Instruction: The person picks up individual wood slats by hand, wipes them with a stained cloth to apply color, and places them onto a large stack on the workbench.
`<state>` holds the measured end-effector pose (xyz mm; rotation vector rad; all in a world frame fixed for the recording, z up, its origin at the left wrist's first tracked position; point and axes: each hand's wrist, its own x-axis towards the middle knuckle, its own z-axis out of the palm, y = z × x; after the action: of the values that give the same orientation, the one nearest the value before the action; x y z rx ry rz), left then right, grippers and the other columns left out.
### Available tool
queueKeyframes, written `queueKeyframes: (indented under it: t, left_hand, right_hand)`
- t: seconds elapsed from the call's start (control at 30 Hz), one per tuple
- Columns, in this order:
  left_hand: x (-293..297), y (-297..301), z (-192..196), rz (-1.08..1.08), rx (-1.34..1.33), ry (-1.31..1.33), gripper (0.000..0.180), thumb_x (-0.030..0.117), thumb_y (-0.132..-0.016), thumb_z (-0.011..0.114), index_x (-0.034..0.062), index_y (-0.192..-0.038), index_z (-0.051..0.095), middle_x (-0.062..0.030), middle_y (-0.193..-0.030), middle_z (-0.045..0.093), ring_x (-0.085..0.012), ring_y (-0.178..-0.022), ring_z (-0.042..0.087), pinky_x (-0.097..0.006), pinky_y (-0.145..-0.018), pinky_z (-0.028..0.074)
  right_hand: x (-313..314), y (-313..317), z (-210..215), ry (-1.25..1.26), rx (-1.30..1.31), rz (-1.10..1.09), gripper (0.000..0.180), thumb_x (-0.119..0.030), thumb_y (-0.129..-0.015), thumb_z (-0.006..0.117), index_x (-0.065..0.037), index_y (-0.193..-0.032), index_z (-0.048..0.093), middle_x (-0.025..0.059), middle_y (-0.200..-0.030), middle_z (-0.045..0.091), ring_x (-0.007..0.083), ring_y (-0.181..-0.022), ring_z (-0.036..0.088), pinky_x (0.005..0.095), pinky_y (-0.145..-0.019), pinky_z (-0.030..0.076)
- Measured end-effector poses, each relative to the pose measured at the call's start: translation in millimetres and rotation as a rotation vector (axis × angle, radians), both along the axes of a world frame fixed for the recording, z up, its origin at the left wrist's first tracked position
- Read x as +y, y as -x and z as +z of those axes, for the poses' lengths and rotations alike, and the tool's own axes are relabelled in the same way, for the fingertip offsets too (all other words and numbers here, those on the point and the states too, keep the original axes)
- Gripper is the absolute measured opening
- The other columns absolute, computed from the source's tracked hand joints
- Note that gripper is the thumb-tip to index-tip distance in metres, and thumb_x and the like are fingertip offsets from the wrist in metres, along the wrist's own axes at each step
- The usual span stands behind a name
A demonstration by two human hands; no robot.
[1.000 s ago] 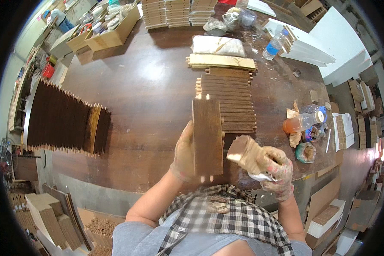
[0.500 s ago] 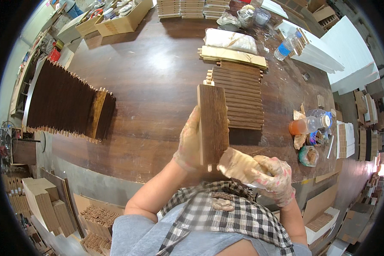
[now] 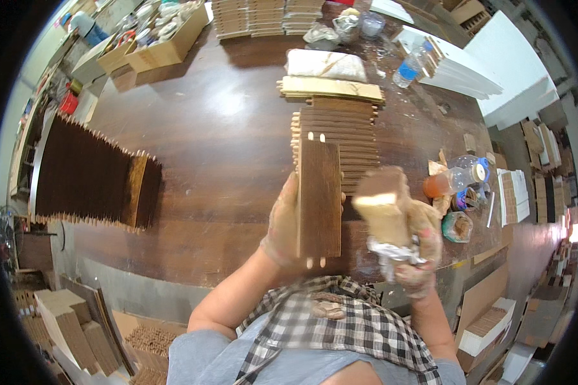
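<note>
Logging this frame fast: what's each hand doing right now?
Left hand: closed on a dark wooden panel, held above the table.
Right hand: closed on a tan sponge block.

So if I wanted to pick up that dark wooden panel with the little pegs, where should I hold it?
Probably as the left hand does: grip the dark wooden panel along a long plain edge, coming from its left side. The pegs stick out of both short ends, so those are awkward to grasp.

On my bench (image 3: pixel 225 128): one dark wooden panel (image 3: pixel 319 199) in my left hand (image 3: pixel 282 228), one pale sponge block (image 3: pixel 384 208) in my right hand (image 3: pixel 417 247). Two plastic bottles: one upright (image 3: pixel 410 66), one lying (image 3: pixel 459 178). Two rows of dark slats: one centre (image 3: pixel 343 138), one left (image 3: pixel 87 173). Two open cardboard boxes (image 3: pixel 167 45).
</note>
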<state>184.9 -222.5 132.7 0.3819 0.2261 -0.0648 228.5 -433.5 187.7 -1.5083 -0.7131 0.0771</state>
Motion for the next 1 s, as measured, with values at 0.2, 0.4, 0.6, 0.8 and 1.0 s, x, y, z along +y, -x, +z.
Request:
queueKeyframes:
  t: [0.2, 0.4, 0.6, 0.8, 1.0]
  left_hand:
    - [-46, 9, -100, -0.011, -0.457, -0.334, 0.053, 0.038, -0.099, 0.052, 0.0059, -0.140, 0.039, -0.0097, -0.132, 0.052, -0.0224, -0.125, 0.051, -0.036, -0.108, 0.042]
    - [-27, 12, -14, -0.301, -0.045, -0.047, 0.057, 0.049, -0.104, 0.039, 0.0063, -0.141, 0.044, -0.0112, -0.134, 0.053, -0.0212, -0.114, 0.058, -0.036, -0.093, 0.052]
    - [-18, 8, 1, -0.165, 0.085, 0.116, 0.055, 0.049, -0.105, 0.036, 0.0060, -0.137, 0.046, -0.0107, -0.121, 0.061, -0.0184, -0.097, 0.064, -0.028, -0.082, 0.056]
    - [-6, -18, -55, -0.063, -0.151, 0.349, 0.057, 0.050, -0.102, 0.043, 0.0051, -0.136, 0.049, -0.0150, -0.117, 0.063, -0.0256, -0.101, 0.064, -0.041, -0.088, 0.056]
    - [32, -27, -23, 0.121, -0.087, -0.058, 0.055, 0.047, -0.102, 0.042, 0.0073, -0.139, 0.046, -0.0145, -0.124, 0.061, -0.0251, -0.108, 0.063, -0.039, -0.090, 0.056]
  right_hand:
    - [77, -8, -8, 0.332, -0.749, 0.099, 0.057, -0.026, -0.076, 0.079, -0.008, -0.126, 0.058, 0.0150, -0.120, 0.057, 0.0263, -0.094, 0.067, 0.0331, -0.069, 0.059]
    - [81, -117, -41, 0.312, -0.712, -0.293, 0.062, -0.004, -0.078, 0.072, -0.004, -0.135, 0.048, 0.0166, -0.116, 0.057, 0.0268, -0.091, 0.067, 0.0349, -0.071, 0.060]
    - [87, -118, -13, 0.229, -0.806, -0.291, 0.073, -0.005, -0.080, 0.071, -0.007, -0.145, 0.039, 0.0152, -0.114, 0.059, 0.0271, -0.082, 0.070, 0.0352, -0.066, 0.061]
    - [98, -10, -59, 0.440, -0.812, 0.046, 0.047, -0.032, -0.086, 0.068, -0.007, -0.124, 0.056, 0.0182, -0.123, 0.055, 0.0265, -0.094, 0.067, 0.0335, -0.061, 0.059]
    - [74, -6, -33, 0.069, -0.485, 0.266, 0.063, -0.028, -0.076, 0.078, -0.005, -0.129, 0.051, 0.0161, -0.129, 0.052, 0.0318, -0.111, 0.061, 0.0374, -0.085, 0.057]
